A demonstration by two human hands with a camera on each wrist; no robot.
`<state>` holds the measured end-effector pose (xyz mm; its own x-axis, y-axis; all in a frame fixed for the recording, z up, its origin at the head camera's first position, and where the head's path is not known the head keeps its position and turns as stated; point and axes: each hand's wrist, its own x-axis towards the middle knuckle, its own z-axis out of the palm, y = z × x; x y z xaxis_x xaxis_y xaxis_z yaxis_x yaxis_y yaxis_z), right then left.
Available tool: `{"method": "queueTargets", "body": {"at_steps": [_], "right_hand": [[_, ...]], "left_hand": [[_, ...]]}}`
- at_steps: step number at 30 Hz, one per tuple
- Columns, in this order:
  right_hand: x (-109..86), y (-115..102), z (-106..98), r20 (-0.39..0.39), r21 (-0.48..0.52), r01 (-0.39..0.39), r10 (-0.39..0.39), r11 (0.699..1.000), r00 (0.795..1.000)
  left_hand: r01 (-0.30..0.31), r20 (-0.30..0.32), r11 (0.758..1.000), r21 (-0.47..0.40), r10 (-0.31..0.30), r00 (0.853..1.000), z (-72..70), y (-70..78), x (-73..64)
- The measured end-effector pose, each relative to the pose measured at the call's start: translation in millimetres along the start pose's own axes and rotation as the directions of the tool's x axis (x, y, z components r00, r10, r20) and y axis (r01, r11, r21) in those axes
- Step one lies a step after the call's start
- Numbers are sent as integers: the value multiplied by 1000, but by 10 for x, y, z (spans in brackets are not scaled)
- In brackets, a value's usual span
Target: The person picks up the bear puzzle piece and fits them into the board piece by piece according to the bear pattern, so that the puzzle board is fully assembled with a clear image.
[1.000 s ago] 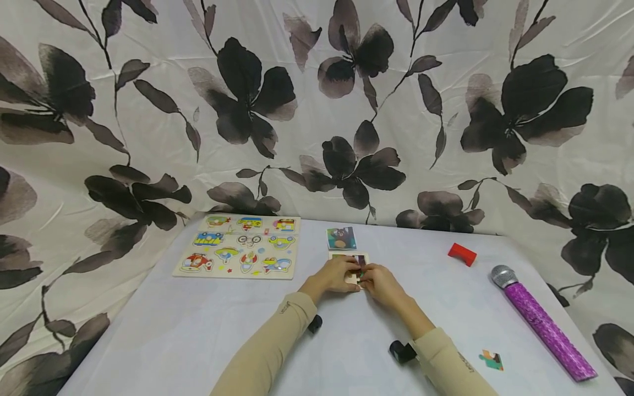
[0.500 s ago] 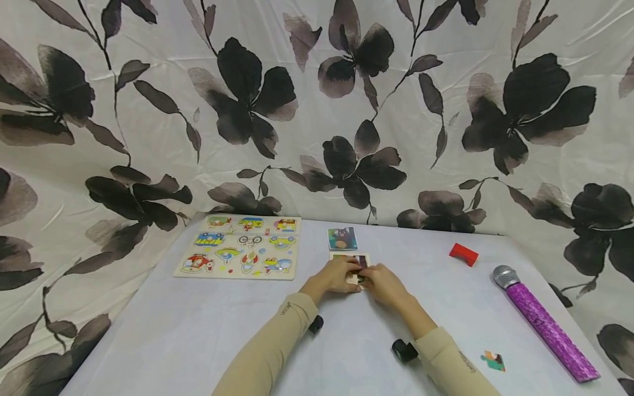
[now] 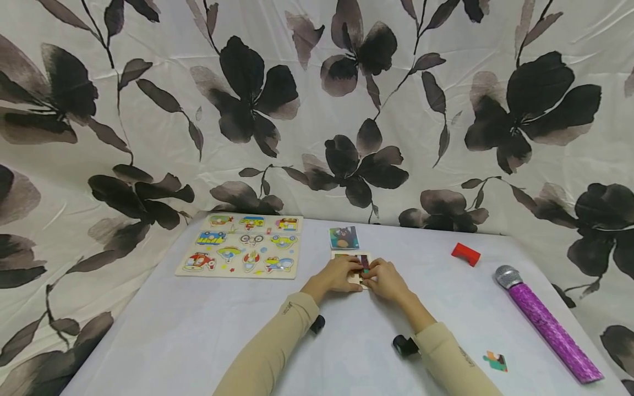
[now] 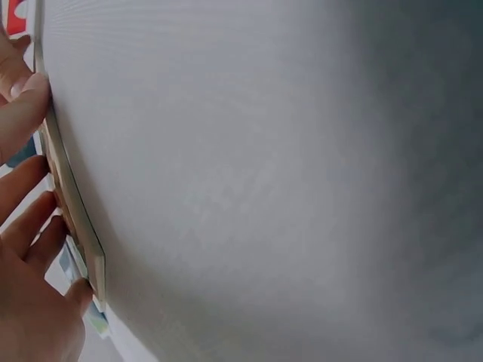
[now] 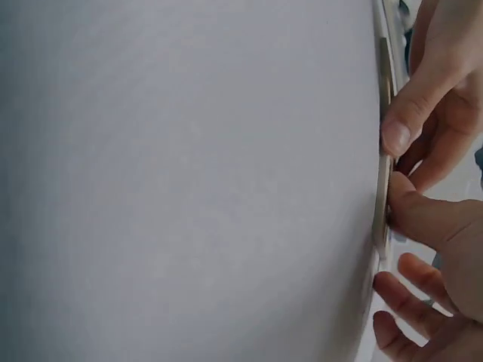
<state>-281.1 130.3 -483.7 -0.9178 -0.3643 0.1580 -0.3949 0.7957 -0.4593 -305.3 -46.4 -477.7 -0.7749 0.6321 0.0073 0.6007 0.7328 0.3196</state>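
In the head view both hands meet over a small wooden puzzle tray point(image 3: 351, 253) at the table's middle. My left hand point(image 3: 338, 274) lies across its left part and grips it, the thumb against the near edge. My right hand point(image 3: 388, 280) bends its thumb and fingertips over the tray's right part and pinches what looks like a small puzzle piece, mostly hidden by the fingers. The left wrist view shows the tray's pale edge point(image 4: 75, 197) beside the fingers. Behind the tray lies a picture card point(image 3: 344, 238) with a brown bear. A loose puzzle piece point(image 3: 496, 361) sits at the front right.
At the back left is a wooden vehicle puzzle board point(image 3: 238, 276). A red block point(image 3: 465, 254) and a purple glittery microphone point(image 3: 550, 324) lie to the right. A floral cloth point(image 3: 436, 33) hangs behind the white table point(image 3: 163, 335).
My right fingers reach further over the tray, then draw slightly back to the right with the fingertips bunched. The left hand stays on the tray. The head view shifts a little.
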Motion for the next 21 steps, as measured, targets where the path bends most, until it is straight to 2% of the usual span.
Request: {"method": "queueTargets", "body": {"at_steps": [3, 6, 8, 12, 16, 18, 21], "right_hand": [[-51, 42, -50, -47, 66, -40, 43, 997, 998], [-129, 124, -152, -90, 134, -30, 42, 991, 995], [-216, 197, -273, -85, 165, -17, 31, 986, 996], [-464, 352, -608, -10, 165, -37, 39, 986, 999], [-803, 494, -925, 109, 124, -113, 100, 986, 989], [-989, 558, -1043, 169, 96, -175, 158, 980, 973], [-1249, 634, -1155, 253, 42, -291, 272, 956, 928]], "left_hand": [[1, 3, 1000, 6, -1, 1000, -4, 20, 12], [6, 4, 1000, 15, -6, 1000, 0, 29, 25], [10, 8, 1000, 16, -11, 1000, 0, 31, 28], [19, 6, 1000, 20, -19, 1000, -12, 31, 18], [34, 17, 999, 17, -34, 999, -27, 36, -4], [36, 21, 999, 17, -36, 999, -27, 38, -12], [30, 17, 999, 15, -31, 999, -24, 35, -15]]}}
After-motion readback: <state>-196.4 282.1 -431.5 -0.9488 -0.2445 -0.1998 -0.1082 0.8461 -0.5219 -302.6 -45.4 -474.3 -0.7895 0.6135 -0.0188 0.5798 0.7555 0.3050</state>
